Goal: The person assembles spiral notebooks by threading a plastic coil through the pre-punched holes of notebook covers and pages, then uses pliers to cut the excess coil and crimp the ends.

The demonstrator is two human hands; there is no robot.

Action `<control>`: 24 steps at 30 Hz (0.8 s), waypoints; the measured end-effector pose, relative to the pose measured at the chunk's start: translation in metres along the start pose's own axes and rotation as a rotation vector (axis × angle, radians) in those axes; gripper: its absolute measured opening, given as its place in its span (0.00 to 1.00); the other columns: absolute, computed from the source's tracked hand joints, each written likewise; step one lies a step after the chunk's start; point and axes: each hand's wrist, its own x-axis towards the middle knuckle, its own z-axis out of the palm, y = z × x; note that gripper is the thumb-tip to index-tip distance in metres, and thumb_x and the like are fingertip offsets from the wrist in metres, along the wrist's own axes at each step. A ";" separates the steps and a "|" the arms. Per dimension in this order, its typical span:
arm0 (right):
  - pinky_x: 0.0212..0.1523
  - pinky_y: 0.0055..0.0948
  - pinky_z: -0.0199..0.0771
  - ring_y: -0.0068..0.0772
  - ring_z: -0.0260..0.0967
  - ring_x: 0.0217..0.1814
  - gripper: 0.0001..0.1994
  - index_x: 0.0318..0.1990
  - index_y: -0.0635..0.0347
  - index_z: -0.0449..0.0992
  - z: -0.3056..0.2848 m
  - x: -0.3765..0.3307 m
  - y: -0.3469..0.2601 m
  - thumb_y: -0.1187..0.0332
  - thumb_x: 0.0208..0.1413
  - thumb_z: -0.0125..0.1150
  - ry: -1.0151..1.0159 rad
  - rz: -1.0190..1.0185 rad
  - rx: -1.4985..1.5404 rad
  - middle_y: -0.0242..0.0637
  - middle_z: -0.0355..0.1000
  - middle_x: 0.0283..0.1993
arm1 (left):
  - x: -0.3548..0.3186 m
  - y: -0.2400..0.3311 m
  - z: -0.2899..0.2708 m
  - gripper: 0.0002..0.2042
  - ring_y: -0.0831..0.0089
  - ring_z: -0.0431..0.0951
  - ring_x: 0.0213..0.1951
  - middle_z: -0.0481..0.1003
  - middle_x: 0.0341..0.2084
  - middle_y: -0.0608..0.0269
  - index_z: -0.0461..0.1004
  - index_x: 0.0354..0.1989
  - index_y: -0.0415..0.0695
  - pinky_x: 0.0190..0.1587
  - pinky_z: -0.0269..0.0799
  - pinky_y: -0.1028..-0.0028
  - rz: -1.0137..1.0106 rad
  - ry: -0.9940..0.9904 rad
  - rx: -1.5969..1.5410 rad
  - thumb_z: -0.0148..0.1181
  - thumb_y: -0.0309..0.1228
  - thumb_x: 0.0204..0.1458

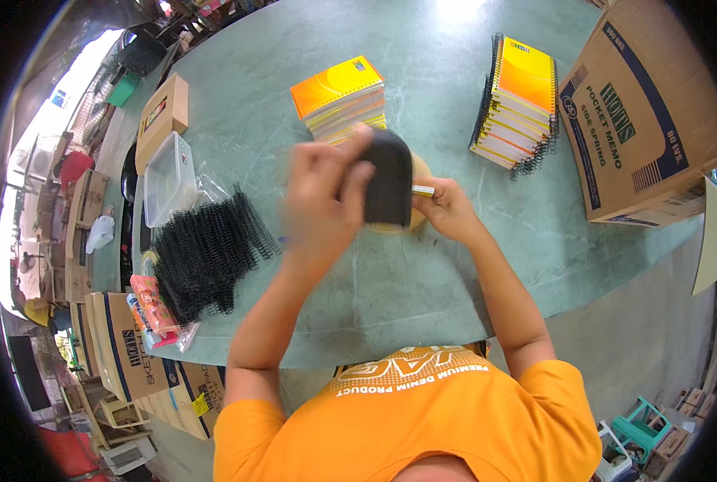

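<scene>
A dark, round-topped piece (389,181), whose kind I cannot make out, stands in front of a pale yellowish round part (419,170) at the middle of the table. My left hand (324,189) is at its left side, smeared by motion, so its hold is unclear. On the other side, my right hand (445,207) pinches a small notebook (423,191), seen edge-on against the dark piece. Just beyond is a stack of orange-yellow notebooks (338,88). A heap of black spiral binding coils (210,253) lies left of my left forearm.
On the green table (439,60), notebooks with black coils (519,100) are stacked at the far right, beside a big cardboard box (635,120). A clear plastic container (169,178) and an open carton (163,119) line the left edge. Stools (642,430) stand low at right.
</scene>
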 end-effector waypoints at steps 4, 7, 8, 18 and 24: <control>0.57 0.25 0.62 0.25 0.64 0.56 0.15 0.50 0.66 0.71 -0.002 0.005 0.002 0.76 0.54 0.55 0.014 -0.145 0.119 0.36 0.71 0.52 | -0.066 0.013 0.016 0.17 0.56 0.73 0.40 0.69 0.36 0.53 0.73 0.47 0.48 0.42 0.71 0.66 -0.116 -0.608 -0.094 0.60 0.25 0.46; 0.57 0.26 0.62 0.27 0.65 0.55 0.14 0.50 0.65 0.72 0.001 0.003 -0.001 0.74 0.55 0.55 0.055 -0.276 0.007 0.37 0.71 0.51 | -0.079 0.013 0.019 0.16 0.56 0.73 0.41 0.70 0.37 0.54 0.73 0.47 0.49 0.41 0.71 0.65 -0.090 -0.647 -0.118 0.59 0.30 0.47; 0.57 0.26 0.62 0.28 0.65 0.56 0.14 0.49 0.65 0.72 0.001 0.002 -0.003 0.73 0.55 0.55 0.065 -0.272 0.057 0.38 0.71 0.51 | -0.078 0.015 0.019 0.16 0.57 0.73 0.41 0.70 0.38 0.54 0.73 0.47 0.49 0.40 0.71 0.65 -0.056 -0.615 -0.104 0.59 0.31 0.47; 0.47 0.23 0.68 0.23 0.68 0.47 0.12 0.47 0.64 0.72 0.005 -0.002 -0.017 0.74 0.56 0.54 0.211 -0.191 0.037 0.36 0.72 0.49 | -0.008 -0.004 0.004 0.10 0.62 0.70 0.45 0.71 0.41 0.59 0.73 0.38 0.41 0.46 0.62 0.65 0.184 -0.431 0.310 0.56 0.31 0.49; 0.44 0.22 0.69 0.19 0.68 0.44 0.12 0.47 0.62 0.73 0.008 -0.013 -0.009 0.73 0.54 0.56 0.223 -0.191 0.114 0.36 0.72 0.47 | -0.005 0.003 0.011 0.10 0.63 0.70 0.42 0.72 0.33 0.60 0.72 0.38 0.43 0.43 0.64 0.65 0.110 -0.397 0.234 0.57 0.33 0.49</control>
